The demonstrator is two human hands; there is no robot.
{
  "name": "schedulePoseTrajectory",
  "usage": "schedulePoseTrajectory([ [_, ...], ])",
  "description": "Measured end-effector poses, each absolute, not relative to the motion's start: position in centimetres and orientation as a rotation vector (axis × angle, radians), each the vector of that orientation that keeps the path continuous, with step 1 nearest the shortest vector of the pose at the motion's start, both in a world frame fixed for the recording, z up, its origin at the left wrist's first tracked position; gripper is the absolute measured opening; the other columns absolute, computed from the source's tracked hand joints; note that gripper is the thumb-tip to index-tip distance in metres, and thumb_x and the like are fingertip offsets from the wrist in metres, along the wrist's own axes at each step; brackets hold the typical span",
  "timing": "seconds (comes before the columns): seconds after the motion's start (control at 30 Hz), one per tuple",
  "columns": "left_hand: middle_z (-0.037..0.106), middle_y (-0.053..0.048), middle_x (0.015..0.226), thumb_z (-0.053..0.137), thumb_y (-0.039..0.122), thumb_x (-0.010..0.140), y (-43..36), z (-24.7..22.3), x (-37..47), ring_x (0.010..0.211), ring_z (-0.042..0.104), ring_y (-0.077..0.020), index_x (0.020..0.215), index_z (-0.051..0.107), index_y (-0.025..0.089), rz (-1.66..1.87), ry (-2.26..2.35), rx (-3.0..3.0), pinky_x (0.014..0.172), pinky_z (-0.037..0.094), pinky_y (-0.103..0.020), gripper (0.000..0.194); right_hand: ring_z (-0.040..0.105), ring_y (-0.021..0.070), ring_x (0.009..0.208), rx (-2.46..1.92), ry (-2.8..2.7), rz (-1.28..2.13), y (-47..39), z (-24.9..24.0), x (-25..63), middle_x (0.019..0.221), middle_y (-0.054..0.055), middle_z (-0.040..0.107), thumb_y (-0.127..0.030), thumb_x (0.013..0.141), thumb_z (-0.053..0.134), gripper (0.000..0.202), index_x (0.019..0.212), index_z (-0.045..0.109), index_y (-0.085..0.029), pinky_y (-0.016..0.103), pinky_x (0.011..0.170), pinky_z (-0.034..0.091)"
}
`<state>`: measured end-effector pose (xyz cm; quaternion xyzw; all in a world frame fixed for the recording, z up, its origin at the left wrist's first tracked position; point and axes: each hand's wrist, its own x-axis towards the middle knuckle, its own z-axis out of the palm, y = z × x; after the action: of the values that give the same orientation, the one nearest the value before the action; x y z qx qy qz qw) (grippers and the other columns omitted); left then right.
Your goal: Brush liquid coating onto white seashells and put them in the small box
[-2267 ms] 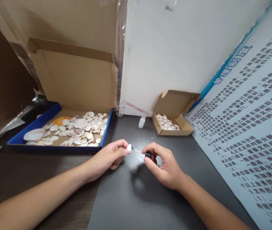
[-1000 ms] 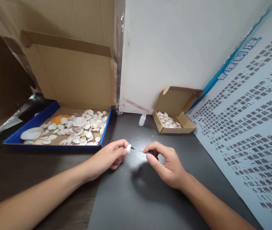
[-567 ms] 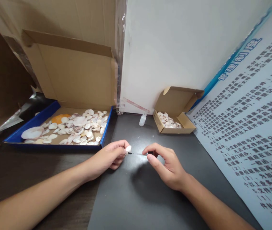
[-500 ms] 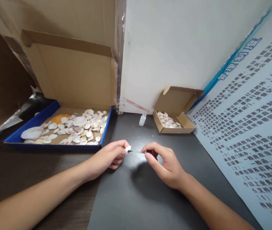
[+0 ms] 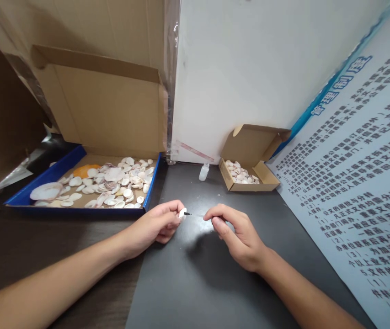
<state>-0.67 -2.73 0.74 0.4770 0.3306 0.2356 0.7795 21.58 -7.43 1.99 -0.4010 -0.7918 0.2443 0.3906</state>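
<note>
A small white seashell (image 5: 182, 213) is pinched between the thumb and fingers of my left hand (image 5: 163, 221). My right hand (image 5: 237, 233) grips a thin applicator brush (image 5: 196, 215) with a clear stem; its handle is mostly hidden by the fingers. The brush's dark tip points left and meets the shell's face, or very nearly; I cannot tell which. Beyond the hands stands a small uncapped bottle (image 5: 204, 172) of whitish look.
A blue-edged cardboard box (image 5: 78, 209) with many loose shells lies at the left, lid raised. At the back right sits a smaller open box (image 5: 253, 187) of shells. A white wall panel (image 5: 232, 68) and a printed poster (image 5: 352, 183) border the dark table (image 5: 181, 292).
My right fingers have closed further over the brush's dark handle, which showed more before. The shell has turned slightly, and the brush tip now lies in front of its face.
</note>
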Motion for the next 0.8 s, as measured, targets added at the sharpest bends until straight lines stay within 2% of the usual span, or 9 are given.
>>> schedulePoseTrajectory([
  [0.2, 0.025, 0.011, 0.057, 0.062, 0.035, 0.082, -2.89, 0.66, -0.44, 0.050, 0.014, -0.0069, 0.081, 0.043, 0.021, 0.510, 0.708, 1.108, 0.045, 0.010, -0.021, 0.024, 0.056, 0.0142, 0.067, -1.092, -2.040, 0.637, -7.41, 1.97, 21.47, 0.079, 0.001, 0.061, -0.021, 0.096, 0.043, 0.016, 0.098, 0.060, -0.021, 0.026, 0.062, 0.043],
  [0.33, 0.026, 0.011, 0.056, 0.063, 0.040, 0.083, -3.03, 0.86, -0.31, 0.049, 0.015, -0.0062, 0.080, 0.042, 0.021, 0.522, 0.717, 1.138, 0.043, 0.012, -0.020, 0.028, 0.052, 0.0138, 0.060, -1.191, -1.943, 0.615, -7.49, 1.97, 21.58, 0.074, 0.000, 0.060, -0.023, 0.092, 0.049, 0.011, 0.100, 0.056, -0.021, 0.025, 0.056, 0.043],
  [0.63, 0.028, 0.012, 0.054, 0.064, 0.043, 0.081, -3.01, 0.93, -0.15, 0.046, 0.017, -0.0058, 0.080, 0.045, 0.020, 0.534, 0.716, 1.214, 0.042, 0.013, -0.019, 0.030, 0.049, 0.0126, 0.053, -1.187, -1.925, 0.600, -7.52, 1.91, 21.39, 0.063, -0.004, 0.051, -0.020, 0.085, 0.057, 0.013, 0.098, 0.055, -0.021, 0.025, 0.053, 0.042],
  [0.8, 0.028, 0.012, 0.054, 0.065, 0.045, 0.081, -3.06, 1.01, -0.12, 0.046, 0.017, -0.0059, 0.079, 0.045, 0.021, 0.527, 0.721, 1.225, 0.042, 0.013, -0.020, 0.032, 0.052, 0.0136, 0.055, -1.125, -1.920, 0.600, -7.59, 2.00, 21.53, 0.062, -0.004, 0.052, -0.021, 0.087, 0.053, 0.012, 0.099, 0.055, -0.022, 0.026, 0.056, 0.045],
])
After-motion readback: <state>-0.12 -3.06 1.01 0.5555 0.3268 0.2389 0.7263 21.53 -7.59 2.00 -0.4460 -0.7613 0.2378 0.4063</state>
